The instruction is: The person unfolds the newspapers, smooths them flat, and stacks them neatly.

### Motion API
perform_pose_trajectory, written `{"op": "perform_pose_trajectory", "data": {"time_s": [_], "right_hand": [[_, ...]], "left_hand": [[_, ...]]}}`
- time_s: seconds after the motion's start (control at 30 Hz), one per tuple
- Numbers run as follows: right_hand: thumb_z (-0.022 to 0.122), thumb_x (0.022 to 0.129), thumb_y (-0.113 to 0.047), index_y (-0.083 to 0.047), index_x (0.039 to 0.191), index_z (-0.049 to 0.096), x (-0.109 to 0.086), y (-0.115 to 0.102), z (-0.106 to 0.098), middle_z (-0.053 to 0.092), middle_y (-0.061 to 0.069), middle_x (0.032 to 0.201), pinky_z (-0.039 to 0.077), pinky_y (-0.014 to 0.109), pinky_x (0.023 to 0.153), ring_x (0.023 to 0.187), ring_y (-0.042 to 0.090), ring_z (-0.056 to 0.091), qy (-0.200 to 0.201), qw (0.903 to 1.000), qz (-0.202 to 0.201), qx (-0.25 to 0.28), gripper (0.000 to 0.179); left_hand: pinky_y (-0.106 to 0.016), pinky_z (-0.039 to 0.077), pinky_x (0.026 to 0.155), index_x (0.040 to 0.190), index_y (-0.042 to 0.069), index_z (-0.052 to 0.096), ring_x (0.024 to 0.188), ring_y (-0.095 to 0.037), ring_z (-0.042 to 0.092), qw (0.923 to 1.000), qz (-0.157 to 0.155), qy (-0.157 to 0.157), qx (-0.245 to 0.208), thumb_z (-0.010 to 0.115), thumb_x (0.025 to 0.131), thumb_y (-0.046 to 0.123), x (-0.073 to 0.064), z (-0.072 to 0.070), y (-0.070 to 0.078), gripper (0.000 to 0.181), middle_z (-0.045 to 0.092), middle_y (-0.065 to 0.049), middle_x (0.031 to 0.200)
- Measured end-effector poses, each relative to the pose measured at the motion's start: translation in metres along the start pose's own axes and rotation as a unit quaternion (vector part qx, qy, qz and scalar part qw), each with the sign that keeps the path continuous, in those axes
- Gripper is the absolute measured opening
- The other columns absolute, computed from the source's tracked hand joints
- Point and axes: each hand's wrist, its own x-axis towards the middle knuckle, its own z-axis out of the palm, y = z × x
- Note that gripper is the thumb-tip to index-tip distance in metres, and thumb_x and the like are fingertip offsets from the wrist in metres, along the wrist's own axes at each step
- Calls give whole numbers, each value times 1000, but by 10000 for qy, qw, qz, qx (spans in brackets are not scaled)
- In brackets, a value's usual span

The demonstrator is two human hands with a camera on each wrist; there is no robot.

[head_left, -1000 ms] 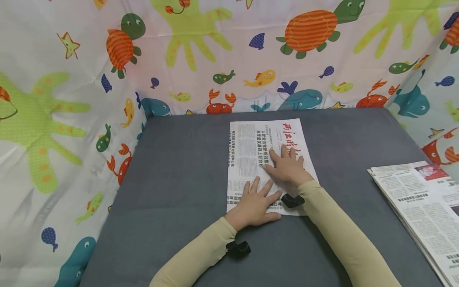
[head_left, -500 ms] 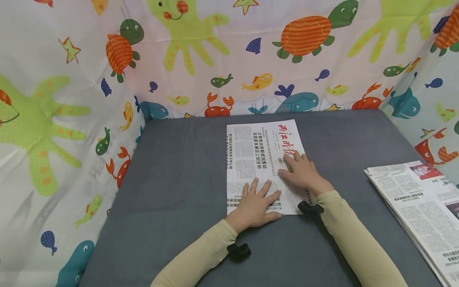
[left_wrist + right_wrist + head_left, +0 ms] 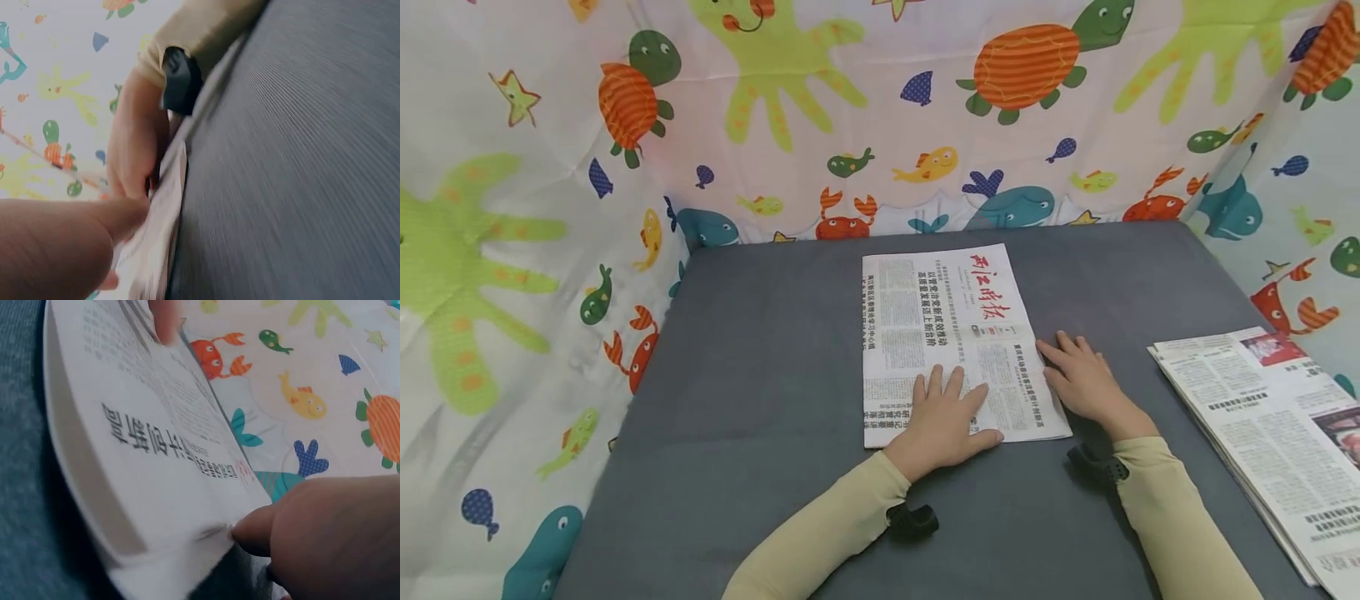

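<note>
A folded newspaper [image 3: 902,312] with a red title lies on the grey table in the head view. My left hand [image 3: 936,425] rests on its lower part, fingers spread. Beside the paper's right edge is my right hand [image 3: 1088,383], palm down, its fingertips right at that edge and nothing gripped. In the right wrist view, one digit of the right hand [image 3: 300,534] touches the edge of the newspaper [image 3: 169,487], whose layers show slightly apart. The left wrist view, partly blurred, has the left thumb [image 3: 69,244] close by and the right hand [image 3: 131,137] beyond the paper [image 3: 159,212].
A stack of newspapers [image 3: 1262,417] lies at the table's right side, past the right forearm. Behind and to the sides hangs a cloth [image 3: 887,100] printed with sea animals. The grey table [image 3: 760,358] extends left of the paper. Each wrist wears a black band.
My right hand has slid rightward across the newspaper, from its middle to its right edge, uncovering the print there. The left hand has stayed on the paper. The head view has shifted slightly.
</note>
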Motion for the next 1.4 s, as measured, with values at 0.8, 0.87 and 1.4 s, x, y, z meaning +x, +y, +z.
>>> {"op": "perform_pose_trajectory", "data": {"time_s": [0.8,0.87,1.4], "right_hand": [[50,101,-8,3,148,49,10,-2,6,28,36,160,14,78,115,149,61,18,180,9996,-161,162,48],[50,101,-7,3,148,49,9,-2,4,28,37,160,14,78,115,149,61,18,181,9996,-127,174,48],[49,100,-6,3,147,49,2,8,0,28,36,160,13,78,116,149,61,17,257,9993,65,271,48]], "left_hand": [[-61,32,116,160,31,33,156,-37,25,9960,-319,-95,834,30,98,77,45,18,64,78,27,-5,169],[-63,32,115,160,32,33,155,-39,25,9960,-305,-86,840,32,97,77,45,18,65,77,28,-4,169],[-64,40,108,158,21,36,147,-37,40,9984,-148,18,539,57,103,36,55,11,65,61,45,1,160]]}}
